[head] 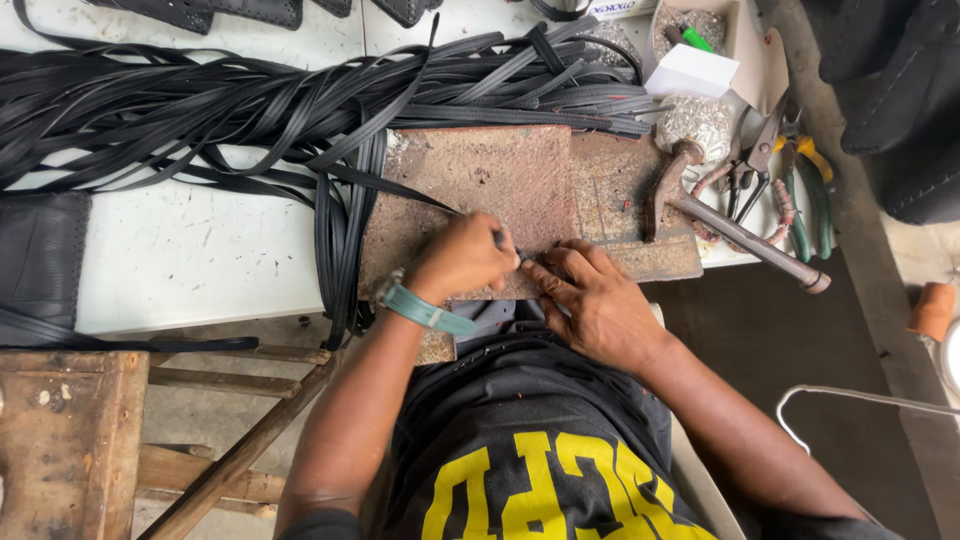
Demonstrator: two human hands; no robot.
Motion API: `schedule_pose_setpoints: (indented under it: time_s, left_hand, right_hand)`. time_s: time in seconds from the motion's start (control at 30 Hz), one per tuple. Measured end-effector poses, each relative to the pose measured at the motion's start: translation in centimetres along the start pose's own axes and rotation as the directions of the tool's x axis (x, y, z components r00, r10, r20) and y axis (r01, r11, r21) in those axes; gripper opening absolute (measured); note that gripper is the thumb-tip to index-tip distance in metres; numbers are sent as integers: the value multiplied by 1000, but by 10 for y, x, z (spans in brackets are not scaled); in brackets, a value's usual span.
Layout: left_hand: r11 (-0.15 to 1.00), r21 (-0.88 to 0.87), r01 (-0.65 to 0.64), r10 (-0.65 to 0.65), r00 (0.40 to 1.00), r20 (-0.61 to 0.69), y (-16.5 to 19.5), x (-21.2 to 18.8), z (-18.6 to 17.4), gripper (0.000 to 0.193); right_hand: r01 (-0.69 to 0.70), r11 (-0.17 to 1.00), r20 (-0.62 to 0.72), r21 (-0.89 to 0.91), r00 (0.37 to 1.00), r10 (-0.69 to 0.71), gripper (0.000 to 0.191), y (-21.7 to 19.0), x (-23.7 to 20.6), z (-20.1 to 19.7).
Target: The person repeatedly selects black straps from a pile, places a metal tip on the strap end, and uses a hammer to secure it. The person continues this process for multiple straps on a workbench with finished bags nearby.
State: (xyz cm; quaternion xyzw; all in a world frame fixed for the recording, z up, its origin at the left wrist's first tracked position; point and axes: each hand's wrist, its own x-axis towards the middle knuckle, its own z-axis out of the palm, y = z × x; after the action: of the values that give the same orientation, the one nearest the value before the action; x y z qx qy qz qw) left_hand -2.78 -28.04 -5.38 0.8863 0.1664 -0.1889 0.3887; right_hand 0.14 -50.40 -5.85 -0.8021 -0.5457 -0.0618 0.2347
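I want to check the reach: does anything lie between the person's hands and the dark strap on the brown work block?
Nothing visible does. The left hand and right hand already rest on the strap upon the work block. The hammer lies apart, to the right.

A single head-worn camera is looking steeply down from close above, facing away from the wearer's chest across the near edge of the white counter (pixel 200 250), taking in the floor at right and wooden frames at near left.
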Motion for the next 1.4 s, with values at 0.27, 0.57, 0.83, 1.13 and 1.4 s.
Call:
schedule_pose_setpoints:
  time_s: [0.27, 0.57, 0.83, 1.13, 1.4]
  left_hand:
    - [777, -594, -209, 130, 976, -174, -47, -14, -16, 14]
    - [732, -472, -492, 335, 863, -378, -33, -21, 22, 20]
    - [736, -493, -464, 314, 879, -359, -38, -10, 36, 15]
    - [856, -189, -481, 380, 834, -400, -20, -21, 25, 13]
    - [829, -91, -551, 533, 829, -167, -10, -19, 1, 15]
  right_hand:
    - [-6, 999, 36, -45, 999, 8, 48, -2, 3, 0]
    - [-19, 993, 0, -117, 1000, 19, 55, -14, 2, 3]
    - [-46, 986, 2, -163, 999, 47, 59, -16, -1, 7]
    - [-116, 951, 74, 286, 992, 99, 41, 11, -10, -13]
    - [-486, 863, -204, -137, 866, 456, 44, 118, -65, -35]
